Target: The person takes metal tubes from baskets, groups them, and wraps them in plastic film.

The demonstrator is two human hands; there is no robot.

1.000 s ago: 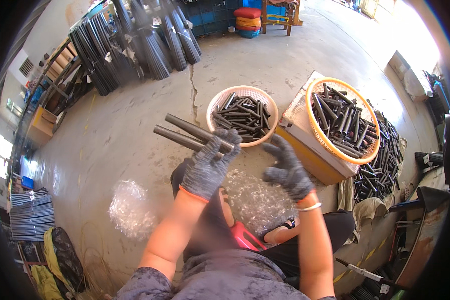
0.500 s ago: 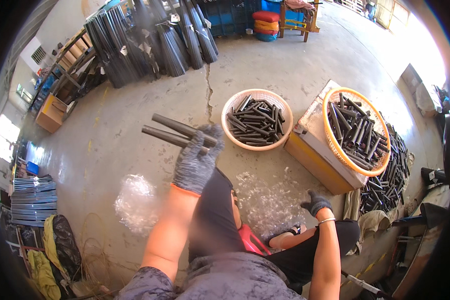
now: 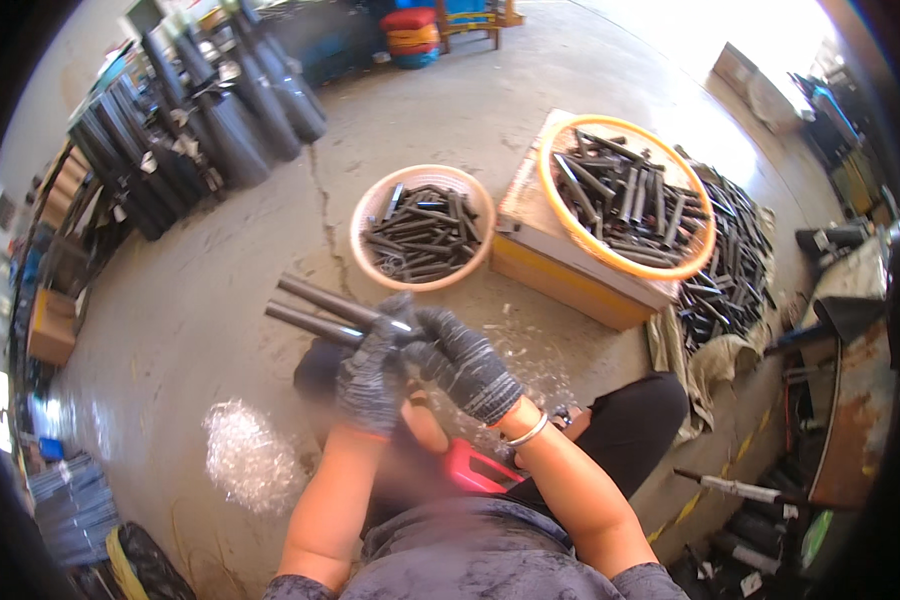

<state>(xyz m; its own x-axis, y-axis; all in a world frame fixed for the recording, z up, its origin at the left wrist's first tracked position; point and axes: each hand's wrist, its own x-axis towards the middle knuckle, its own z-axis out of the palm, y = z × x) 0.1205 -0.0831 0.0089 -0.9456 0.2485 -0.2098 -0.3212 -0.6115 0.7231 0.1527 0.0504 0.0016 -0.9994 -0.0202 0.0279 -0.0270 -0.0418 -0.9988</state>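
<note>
My left hand [image 3: 371, 370], in a dark grey knit glove, grips two dark metal rods [image 3: 315, 308] that stick out to the left above the concrete floor. My right hand [image 3: 467, 362], gloved the same way, touches the rods' near ends right beside the left hand. A pink basket [image 3: 370, 208] of short dark rods sits just beyond the hands. An orange basket [image 3: 544, 165] full of similar rods rests on a wooden box [image 3: 550, 278] to the right.
A heap of loose dark rods [image 3: 735, 270] lies right of the box on a cloth. Clear plastic wrap [image 3: 248, 457] sits on the floor at lower left. Bundles of long black tubes [image 3: 200, 120] lean at upper left. A red tool [image 3: 477, 468] lies on my lap.
My right hand has come up from low at my right side to meet the rods' ends beside my left hand. The left hand still holds the two rods.
</note>
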